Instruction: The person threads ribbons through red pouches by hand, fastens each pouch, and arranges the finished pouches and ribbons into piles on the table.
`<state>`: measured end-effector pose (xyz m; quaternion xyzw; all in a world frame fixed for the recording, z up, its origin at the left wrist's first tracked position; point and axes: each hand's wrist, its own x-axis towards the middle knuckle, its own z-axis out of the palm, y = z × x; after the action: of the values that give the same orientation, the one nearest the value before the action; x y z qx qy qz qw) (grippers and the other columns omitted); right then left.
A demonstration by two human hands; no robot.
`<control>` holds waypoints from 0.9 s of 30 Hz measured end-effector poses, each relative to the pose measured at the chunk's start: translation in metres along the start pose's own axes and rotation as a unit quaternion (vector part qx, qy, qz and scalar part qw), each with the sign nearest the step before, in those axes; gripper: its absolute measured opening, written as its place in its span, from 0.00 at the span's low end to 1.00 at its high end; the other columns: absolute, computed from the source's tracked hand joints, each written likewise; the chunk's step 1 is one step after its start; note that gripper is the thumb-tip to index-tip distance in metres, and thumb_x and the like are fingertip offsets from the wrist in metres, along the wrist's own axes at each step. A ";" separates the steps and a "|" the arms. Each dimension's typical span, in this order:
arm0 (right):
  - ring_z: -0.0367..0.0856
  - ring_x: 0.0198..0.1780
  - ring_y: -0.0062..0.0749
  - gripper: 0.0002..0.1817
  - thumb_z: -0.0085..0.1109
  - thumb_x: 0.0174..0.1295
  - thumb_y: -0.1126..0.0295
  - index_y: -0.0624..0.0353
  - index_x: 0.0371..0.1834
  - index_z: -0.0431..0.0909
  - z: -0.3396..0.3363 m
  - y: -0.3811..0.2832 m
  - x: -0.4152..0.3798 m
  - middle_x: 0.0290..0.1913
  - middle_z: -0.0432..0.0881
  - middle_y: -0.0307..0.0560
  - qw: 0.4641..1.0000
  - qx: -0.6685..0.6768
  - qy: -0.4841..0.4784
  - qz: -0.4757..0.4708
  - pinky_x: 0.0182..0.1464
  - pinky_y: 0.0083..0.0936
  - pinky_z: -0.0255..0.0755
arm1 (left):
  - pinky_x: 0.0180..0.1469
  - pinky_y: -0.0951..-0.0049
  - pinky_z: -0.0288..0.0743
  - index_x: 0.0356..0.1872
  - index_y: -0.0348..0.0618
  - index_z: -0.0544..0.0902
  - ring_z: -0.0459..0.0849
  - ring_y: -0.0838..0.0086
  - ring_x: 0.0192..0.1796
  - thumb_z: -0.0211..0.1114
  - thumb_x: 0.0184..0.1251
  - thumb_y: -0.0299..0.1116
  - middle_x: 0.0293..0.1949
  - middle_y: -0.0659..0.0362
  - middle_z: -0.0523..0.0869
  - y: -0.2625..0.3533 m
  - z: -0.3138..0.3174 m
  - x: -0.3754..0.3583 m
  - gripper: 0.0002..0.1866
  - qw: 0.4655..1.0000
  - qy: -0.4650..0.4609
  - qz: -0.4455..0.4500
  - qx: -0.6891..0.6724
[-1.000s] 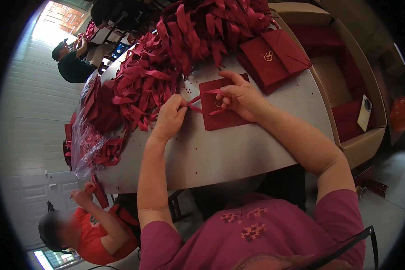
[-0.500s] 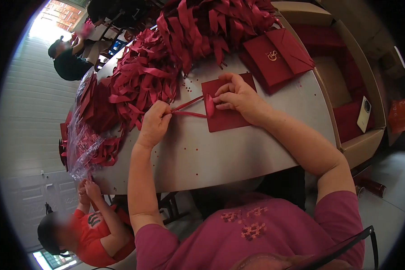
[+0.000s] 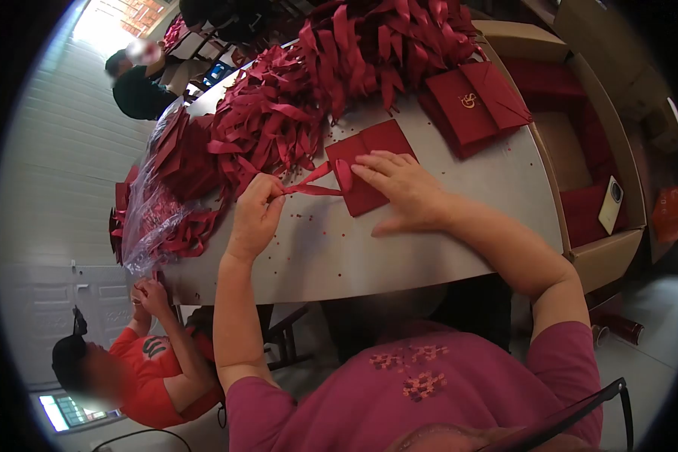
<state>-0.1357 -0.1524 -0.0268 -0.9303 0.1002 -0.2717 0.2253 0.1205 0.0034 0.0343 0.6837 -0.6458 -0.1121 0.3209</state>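
Observation:
A flat dark red paper bag [image 3: 390, 137] lies on the table in front of me. Its red ribbon handle [image 3: 318, 190] stretches out to the left, where my left hand [image 3: 258, 215] pinches the end between closed fingers. My right hand [image 3: 410, 190] rests over the bag, fingers and thumb spread, with the palm partly hiding it. Part of the ribbon lies across the bag near my right fingertips.
A heap of red ribbons [image 3: 260, 124] covers the table's far side. Stacked red bags [image 3: 467, 105] lie at the right, beside a cardboard box [image 3: 606, 252] with a phone [image 3: 611, 205] in it. Clear plastic [image 3: 139, 226] wraps bags at the left. A co-worker in red [image 3: 158, 369] sits nearby.
My right hand has gone from curled fingers at the ribbon to lying spread over the bag. The bag has turned slightly. My left hand still holds the ribbon end.

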 end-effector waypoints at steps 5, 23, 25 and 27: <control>0.60 0.75 0.48 0.40 0.62 0.58 0.49 0.62 0.70 0.67 0.015 -0.004 -0.009 0.72 0.67 0.53 0.982 -0.122 -0.139 -0.046 0.74 0.42 0.52 | 0.39 0.66 0.71 0.32 0.34 0.72 0.76 0.57 0.36 0.60 0.57 0.17 0.32 0.50 0.76 0.009 -0.017 -0.026 0.05 0.999 -0.007 0.039 0.025; 0.80 0.44 0.54 0.08 0.52 0.69 0.70 0.61 0.45 0.78 -0.088 -0.055 0.087 0.42 0.82 0.54 0.994 -0.003 -0.086 0.063 0.48 0.38 0.73 | 0.34 0.80 0.71 0.38 0.37 0.80 0.78 0.80 0.32 0.61 0.66 0.24 0.32 0.61 0.80 0.043 -0.040 -0.061 0.03 0.896 -0.077 -0.197 -0.390; 0.79 0.51 0.50 0.11 0.51 0.70 0.68 0.61 0.47 0.79 -0.046 -0.010 0.079 0.49 0.81 0.52 0.982 -0.150 -0.118 0.000 0.53 0.39 0.73 | 0.37 0.75 0.74 0.40 0.36 0.81 0.81 0.74 0.33 0.60 0.65 0.26 0.31 0.57 0.83 0.015 -0.019 -0.051 0.06 0.934 -0.088 -0.232 -0.257; 0.72 0.64 0.49 0.17 0.53 0.69 0.64 0.59 0.57 0.77 -0.025 -0.013 0.066 0.60 0.76 0.53 0.984 -0.107 -0.135 0.043 0.66 0.45 0.64 | 0.42 0.62 0.78 0.42 0.33 0.83 0.86 0.54 0.37 0.59 0.62 0.29 0.31 0.46 0.85 -0.027 0.007 -0.058 0.11 0.979 -0.052 -0.195 0.020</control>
<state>-0.0936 -0.1708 0.0284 -0.9719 0.1369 -0.1216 0.1476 0.1300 0.0556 -0.0022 0.7960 -0.5177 -0.1949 0.2455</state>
